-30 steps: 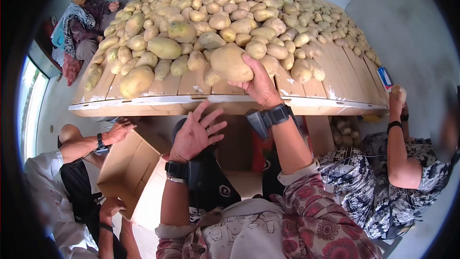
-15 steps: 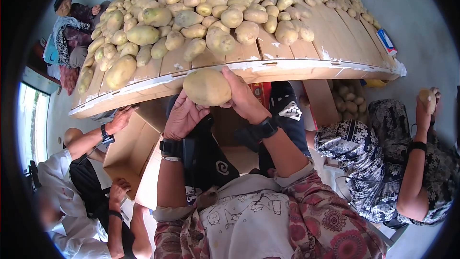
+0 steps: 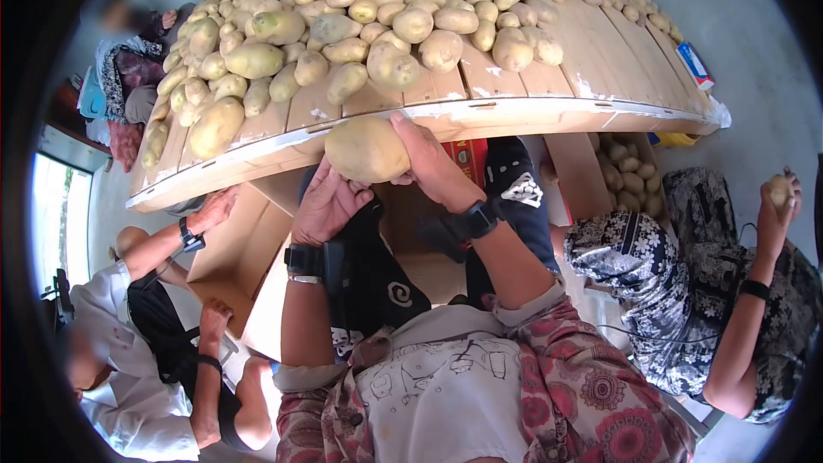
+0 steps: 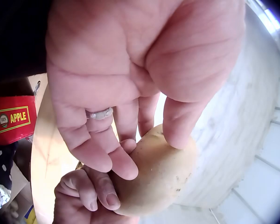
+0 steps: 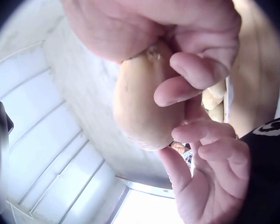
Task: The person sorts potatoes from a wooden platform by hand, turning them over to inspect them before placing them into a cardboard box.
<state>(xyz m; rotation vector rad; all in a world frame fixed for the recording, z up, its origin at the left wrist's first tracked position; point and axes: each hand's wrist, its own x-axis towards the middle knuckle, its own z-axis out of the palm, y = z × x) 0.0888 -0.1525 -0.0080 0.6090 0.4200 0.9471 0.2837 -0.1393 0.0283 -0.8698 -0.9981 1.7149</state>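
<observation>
A large, pale yellow potato (image 3: 367,149) is held up in front of the table's near edge. My right hand (image 3: 435,173) grips it from the right, with the thumb along its upper side and fingers curled underneath. On the other side my left hand (image 3: 324,210) pinches its lower left end between thumb and fingers. In the left wrist view the left thumb rests on the potato (image 4: 158,175), and a ring circles one finger. The right wrist view shows small dark marks at one end of the potato (image 5: 142,100).
Potatoes are heaped on a wooden slatted table (image 3: 600,69) ahead. Below it stand an open cardboard box (image 3: 227,266) at left, a red printed box (image 3: 468,159) and a box of potatoes (image 3: 630,173). A person on the right holds a potato (image 3: 780,192); two others sit at left.
My right hand has brought the large potato from over the table back toward me and down. My left hand, spread and holding nothing earlier, has come to hold it too. The head view has tilted down.
</observation>
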